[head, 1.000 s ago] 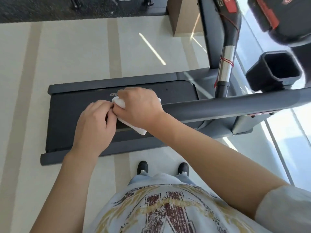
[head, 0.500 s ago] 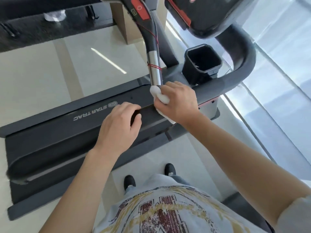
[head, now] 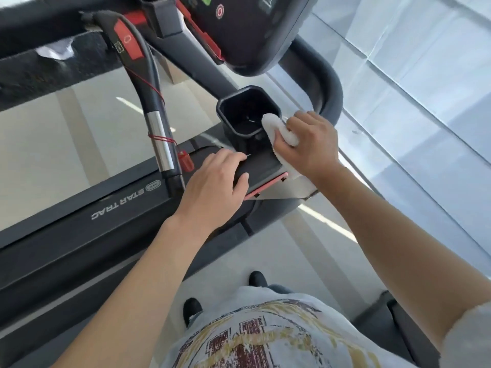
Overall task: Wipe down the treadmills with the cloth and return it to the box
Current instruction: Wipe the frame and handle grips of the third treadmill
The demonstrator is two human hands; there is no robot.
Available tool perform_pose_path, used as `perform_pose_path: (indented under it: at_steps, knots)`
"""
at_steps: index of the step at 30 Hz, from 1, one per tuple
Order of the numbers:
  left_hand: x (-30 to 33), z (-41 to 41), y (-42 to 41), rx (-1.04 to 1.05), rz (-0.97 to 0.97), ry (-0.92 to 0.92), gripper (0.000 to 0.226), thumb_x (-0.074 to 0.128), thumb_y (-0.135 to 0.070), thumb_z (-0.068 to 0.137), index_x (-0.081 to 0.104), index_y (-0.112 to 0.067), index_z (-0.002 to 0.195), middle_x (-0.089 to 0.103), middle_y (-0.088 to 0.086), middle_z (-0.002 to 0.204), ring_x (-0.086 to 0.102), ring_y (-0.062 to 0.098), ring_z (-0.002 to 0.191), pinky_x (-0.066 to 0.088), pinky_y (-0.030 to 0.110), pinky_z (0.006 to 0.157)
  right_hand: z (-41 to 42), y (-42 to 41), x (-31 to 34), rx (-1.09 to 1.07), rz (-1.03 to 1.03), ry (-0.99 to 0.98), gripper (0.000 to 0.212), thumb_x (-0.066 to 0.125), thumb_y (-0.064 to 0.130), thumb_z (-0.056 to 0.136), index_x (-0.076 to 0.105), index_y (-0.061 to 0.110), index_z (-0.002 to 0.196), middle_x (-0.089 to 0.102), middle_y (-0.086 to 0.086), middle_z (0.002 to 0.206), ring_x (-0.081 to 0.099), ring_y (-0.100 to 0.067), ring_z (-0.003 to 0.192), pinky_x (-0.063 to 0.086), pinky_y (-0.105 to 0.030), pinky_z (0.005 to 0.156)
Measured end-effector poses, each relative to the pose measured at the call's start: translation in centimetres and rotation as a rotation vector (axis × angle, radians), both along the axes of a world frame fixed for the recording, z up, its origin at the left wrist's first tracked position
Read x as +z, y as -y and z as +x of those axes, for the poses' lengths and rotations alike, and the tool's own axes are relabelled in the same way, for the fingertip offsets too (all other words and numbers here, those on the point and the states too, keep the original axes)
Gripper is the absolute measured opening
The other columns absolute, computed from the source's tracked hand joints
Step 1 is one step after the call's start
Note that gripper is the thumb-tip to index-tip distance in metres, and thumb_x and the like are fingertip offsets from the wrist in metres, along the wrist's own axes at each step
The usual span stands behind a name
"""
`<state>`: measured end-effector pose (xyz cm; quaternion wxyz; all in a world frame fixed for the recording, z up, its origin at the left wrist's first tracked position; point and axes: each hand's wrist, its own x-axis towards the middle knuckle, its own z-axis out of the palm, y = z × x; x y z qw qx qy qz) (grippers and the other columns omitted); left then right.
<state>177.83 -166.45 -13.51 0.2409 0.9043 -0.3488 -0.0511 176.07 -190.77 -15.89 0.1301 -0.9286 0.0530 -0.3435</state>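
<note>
At centre frame, the right hand [head: 308, 147], gripping the bunched white cloth [head: 279, 128], has moved from the handrail up to the cup holder [head: 248, 112] rim, while the left hand [head: 215, 181] grasps the rail, so wiping continues.

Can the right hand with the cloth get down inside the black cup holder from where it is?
Probably yes. The right hand holds the cloth at the cup holder rim, and its open top looks unobstructed.

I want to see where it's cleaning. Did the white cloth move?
Yes. The white cloth, gripped by the right hand, went from the grey side handrail to the rim of the black square cup holder.
</note>
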Motion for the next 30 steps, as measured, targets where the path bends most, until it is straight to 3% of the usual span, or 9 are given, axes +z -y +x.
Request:
perform_pose_path:
  at_steps: [3, 6, 11, 15, 21, 26, 30]
  knots:
    - [-0.2, 0.3, 2.4, 0.057, 0.003, -0.025, 0.038, 0.048, -0.036, 0.109, 0.058, -0.018, 0.141, 0.063, -0.001, 0.134, 0.059, 0.019, 0.122, 0.056, 0.04, 0.091, 0.8, 5.3, 0.7, -0.121, 0.078, -0.063, 0.037, 0.066, 0.038, 0.09, 0.039, 0.024, 0.069, 0.042, 0.006, 0.07, 0.047, -0.024, 0.066, 0.034, -0.032, 0.057]
    - [-0.4, 0.1, 3.2, 0.154, 0.058, 0.044, 0.039, 0.045, -0.044, 0.108, 0.063, -0.02, 0.132, 0.069, -0.004, 0.12, 0.067, 0.019, 0.106, 0.052, 0.035, 0.076, 1.4, 8.0, 1.1, -0.206, 0.173, -0.126, 0.034, 0.06, 0.042, 0.089, 0.039, 0.024, 0.07, 0.043, 0.006, 0.073, 0.046, -0.024, 0.07, 0.034, -0.033, 0.06]
    - [-0.5, 0.0, 3.5, 0.189, 0.063, 0.097, 0.038, 0.046, -0.044, 0.106, 0.068, -0.019, 0.125, 0.072, -0.004, 0.113, 0.069, 0.02, 0.099, 0.048, 0.034, 0.072, 0.7, 2.1, 1.0, -0.009, 0.106, -0.146, 0.032, 0.065, 0.04, 0.088, 0.053, 0.019, 0.068, 0.052, 0.003, 0.07, 0.049, -0.022, 0.067, 0.039, -0.034, 0.057]
    - [-0.5, 0.0, 3.6, 0.195, 0.072, 0.078, 0.044, 0.041, -0.046, 0.105, 0.067, -0.02, 0.128, 0.072, -0.005, 0.114, 0.069, 0.021, 0.1, 0.048, 0.034, 0.072, 0.1, -2.8, 0.6, -0.003, 0.182, -0.133, 0.033, 0.068, 0.034, 0.088, 0.052, 0.014, 0.068, 0.048, 0.004, 0.068, 0.046, -0.02, 0.063, 0.039, -0.032, 0.055]
    - [-0.1, 0.2, 3.3, 0.177, 0.022, 0.006, 0.043, 0.045, -0.046, 0.103, 0.067, -0.02, 0.129, 0.071, -0.006, 0.117, 0.068, 0.019, 0.105, 0.053, 0.035, 0.079, 0.7, 0.1, 0.9, 0.105, 0.146, -0.151, 0.036, 0.065, 0.037, 0.096, 0.054, 0.013, 0.072, 0.048, 0.006, 0.069, 0.046, -0.018, 0.063, 0.04, -0.033, 0.054]
    - [0.3, 0.6, 2.0, 0.142, -0.033, -0.112, 0.04, 0.058, -0.043, 0.103, 0.065, -0.024, 0.138, 0.07, -0.008, 0.131, 0.064, 0.017, 0.119, 0.053, 0.036, 0.097, 2.6, 1.2, 2.6, -0.095, 0.349, -0.332, 0.038, 0.059, 0.048, 0.095, 0.053, 0.016, 0.076, 0.049, 0.007, 0.07, 0.052, -0.019, 0.071, 0.042, -0.035, 0.064]
    - [0.1, 0.8, 0.9, 0.207, -0.061, -0.101, 0.037, 0.057, -0.049, 0.102, 0.07, -0.027, 0.129, 0.074, -0.009, 0.12, 0.069, 0.016, 0.108, 0.056, 0.034, 0.089, 3.0, 0.5, 3.9, -0.098, 0.446, -0.265, 0.035, 0.063, 0.045, 0.096, 0.059, 0.013, 0.083, 0.059, 0.003, 0.083, 0.056, -0.02, 0.078, 0.051, -0.042, 0.074]
